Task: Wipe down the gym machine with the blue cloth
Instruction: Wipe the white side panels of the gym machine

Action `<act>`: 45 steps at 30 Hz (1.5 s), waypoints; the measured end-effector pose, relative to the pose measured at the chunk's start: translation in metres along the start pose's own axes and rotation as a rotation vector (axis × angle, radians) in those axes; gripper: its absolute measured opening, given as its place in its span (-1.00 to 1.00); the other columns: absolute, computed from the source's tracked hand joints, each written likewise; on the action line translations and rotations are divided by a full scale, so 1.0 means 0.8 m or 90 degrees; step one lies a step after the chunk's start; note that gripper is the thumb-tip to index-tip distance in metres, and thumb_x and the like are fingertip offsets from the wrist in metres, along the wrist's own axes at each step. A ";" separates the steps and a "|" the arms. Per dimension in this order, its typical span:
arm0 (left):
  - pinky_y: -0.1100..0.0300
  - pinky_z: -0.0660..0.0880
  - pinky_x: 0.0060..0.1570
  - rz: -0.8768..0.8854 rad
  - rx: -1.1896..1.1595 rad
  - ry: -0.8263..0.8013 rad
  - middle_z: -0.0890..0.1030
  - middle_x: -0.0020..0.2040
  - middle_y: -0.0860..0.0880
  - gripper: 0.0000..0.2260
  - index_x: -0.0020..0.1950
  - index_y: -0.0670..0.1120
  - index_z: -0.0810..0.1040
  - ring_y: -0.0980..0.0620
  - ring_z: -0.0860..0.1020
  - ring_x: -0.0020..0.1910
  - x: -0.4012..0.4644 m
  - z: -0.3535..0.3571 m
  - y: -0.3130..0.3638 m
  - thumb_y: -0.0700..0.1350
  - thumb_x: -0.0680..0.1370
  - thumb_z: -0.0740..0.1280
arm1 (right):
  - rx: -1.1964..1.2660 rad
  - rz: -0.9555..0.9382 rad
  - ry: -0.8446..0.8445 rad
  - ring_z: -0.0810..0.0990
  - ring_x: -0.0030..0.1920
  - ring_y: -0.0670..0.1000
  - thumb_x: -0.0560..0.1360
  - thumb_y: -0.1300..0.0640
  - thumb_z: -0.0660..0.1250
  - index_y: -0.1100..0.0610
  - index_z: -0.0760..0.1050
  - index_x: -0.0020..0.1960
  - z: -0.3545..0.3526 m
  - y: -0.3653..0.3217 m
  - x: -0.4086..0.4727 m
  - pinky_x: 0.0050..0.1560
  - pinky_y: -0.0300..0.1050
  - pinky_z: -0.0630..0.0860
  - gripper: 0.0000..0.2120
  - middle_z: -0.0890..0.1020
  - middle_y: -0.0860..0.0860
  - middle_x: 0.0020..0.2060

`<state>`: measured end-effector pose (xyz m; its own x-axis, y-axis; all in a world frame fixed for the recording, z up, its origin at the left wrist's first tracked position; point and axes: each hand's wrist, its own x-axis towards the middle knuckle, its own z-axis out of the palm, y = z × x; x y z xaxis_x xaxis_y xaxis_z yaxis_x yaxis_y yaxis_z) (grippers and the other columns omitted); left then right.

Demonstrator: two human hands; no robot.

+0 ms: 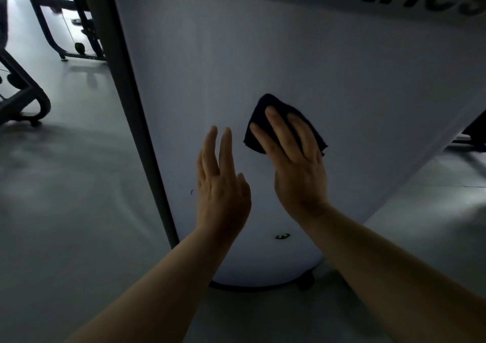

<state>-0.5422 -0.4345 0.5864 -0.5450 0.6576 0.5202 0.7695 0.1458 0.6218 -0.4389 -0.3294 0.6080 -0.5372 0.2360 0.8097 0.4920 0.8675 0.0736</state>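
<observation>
1. Gym machine (263,61): we face its broad white panel, which narrows to a rounded lower end near the floor. Large black lettering, cut off by the top edge of the view, runs across the upper part. A dark upright post (136,121) borders the panel's left side.
2. Blue cloth (282,121): dark, bunched, lying flat against the white panel at mid-height, right of centre.
3. Right hand (297,163): our fingers lie straight and spread over the cloth, pressing it against the panel.
4. Left hand (221,182): raised just beside the right, fingers extended and relaxed, gripping nothing; we cannot tell whether it touches the panel.
5. Small dark marks (282,236): on the panel below our hands.
6. Other gym equipment (65,24): dark frames standing on the pale floor (65,198) to the left, well apart from us.
</observation>
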 end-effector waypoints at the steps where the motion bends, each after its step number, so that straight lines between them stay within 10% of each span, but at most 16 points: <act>1: -0.01 0.06 0.50 0.006 0.005 0.001 -0.12 0.60 -0.06 -0.29 0.60 -0.07 0.00 -0.07 -0.03 0.57 -0.002 0.002 0.003 -0.30 0.54 0.27 | -0.008 -0.016 -0.015 0.18 0.49 0.10 0.61 0.33 0.09 0.06 0.34 0.50 0.002 0.003 -0.008 0.50 0.11 0.22 -0.51 0.24 -0.03 0.52; 6: 0.02 0.04 0.49 0.016 0.050 -0.001 -0.08 0.60 -0.06 -0.28 0.60 -0.06 0.02 -0.04 -0.03 0.58 -0.015 0.010 0.012 -0.31 0.53 0.30 | -0.060 -0.160 -0.101 0.21 0.49 0.08 0.69 0.28 -0.08 0.01 0.31 0.51 0.008 0.044 -0.062 0.53 0.04 0.16 -0.53 0.25 -0.05 0.50; 11: 0.01 0.01 0.51 -0.019 0.062 -0.010 -0.13 0.61 -0.03 -0.25 0.61 -0.02 -0.07 0.03 -0.10 0.57 -0.021 0.022 0.033 -0.26 0.55 0.29 | 0.030 0.016 0.034 0.21 0.48 0.10 0.65 0.30 0.07 0.06 0.37 0.48 -0.012 0.042 -0.027 0.50 0.10 0.20 -0.56 0.29 -0.02 0.50; 29: 0.08 0.02 0.46 0.008 0.170 -0.026 -0.11 0.61 -0.06 -0.26 0.60 -0.05 0.02 -0.09 0.01 0.57 -0.030 0.053 0.082 -0.27 0.52 0.34 | -0.020 -0.110 -0.056 0.20 0.49 0.08 0.59 0.36 0.16 0.01 0.30 0.52 -0.009 0.118 -0.105 0.54 0.04 0.09 -0.45 0.22 -0.06 0.50; 35: 0.04 0.06 0.48 0.012 0.169 0.035 -0.03 0.59 -0.12 -0.32 0.58 -0.12 0.11 -0.10 0.04 0.57 -0.033 0.066 0.102 -0.27 0.52 0.33 | 0.080 0.076 0.062 0.23 0.49 0.18 0.63 0.35 0.10 0.06 0.35 0.49 -0.036 0.127 -0.070 0.48 0.17 0.23 -0.53 0.21 0.01 0.50; 45: 0.01 0.11 0.48 -0.003 0.192 0.006 -0.05 0.60 -0.12 -0.32 0.56 -0.11 0.14 -0.12 0.05 0.57 -0.050 0.116 0.139 -0.26 0.51 0.35 | 0.083 0.060 0.037 0.21 0.49 0.15 0.61 0.35 0.16 0.04 0.33 0.50 -0.042 0.186 -0.104 0.49 0.14 0.21 -0.50 0.20 -0.01 0.51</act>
<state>-0.4036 -0.3757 0.5804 -0.5511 0.6499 0.5234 0.8301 0.3634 0.4229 -0.2979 -0.2348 0.5709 -0.4510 0.2960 0.8420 0.4434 0.8931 -0.0765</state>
